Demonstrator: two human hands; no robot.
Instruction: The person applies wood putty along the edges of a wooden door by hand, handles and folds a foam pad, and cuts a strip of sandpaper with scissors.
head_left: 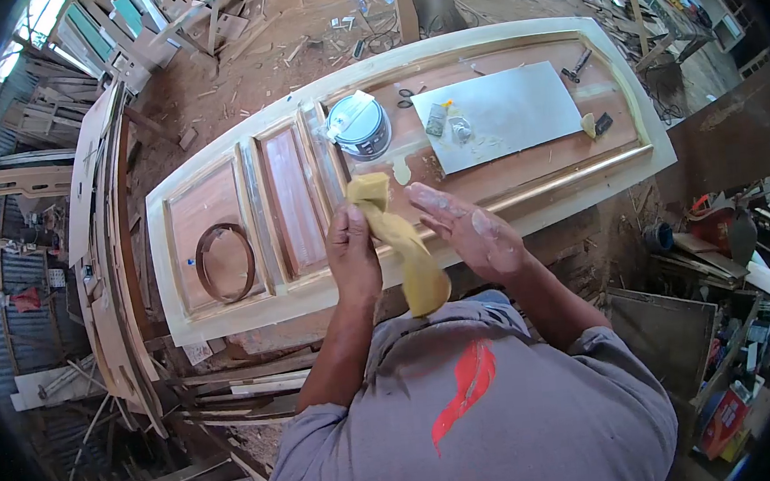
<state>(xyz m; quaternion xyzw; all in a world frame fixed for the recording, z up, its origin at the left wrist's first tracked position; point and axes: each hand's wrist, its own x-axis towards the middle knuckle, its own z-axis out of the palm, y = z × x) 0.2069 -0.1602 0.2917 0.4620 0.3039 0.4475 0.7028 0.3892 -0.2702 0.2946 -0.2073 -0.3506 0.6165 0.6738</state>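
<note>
A yellow cloth (413,256) hangs from my left hand (352,243), whose fingers are closed on its upper end above the near edge of the wooden door panel (527,209). To the right of the cloth, my right hand (475,229) is held up with its fingers stretched out, and pale smears mark its palm and fingers. Beyond my hands, a paint can (360,127) stands on the panel. A white sheet (519,108) lies to the right of the can, with a small bag and some pale material on it.
On the panel lie a brown ring (225,263) at the left, scissors (406,98), a hammer-like tool (577,66) and a dark block (604,122). Stacked boards (102,263) stand at the left. A wooden post (405,4) rises behind the panel.
</note>
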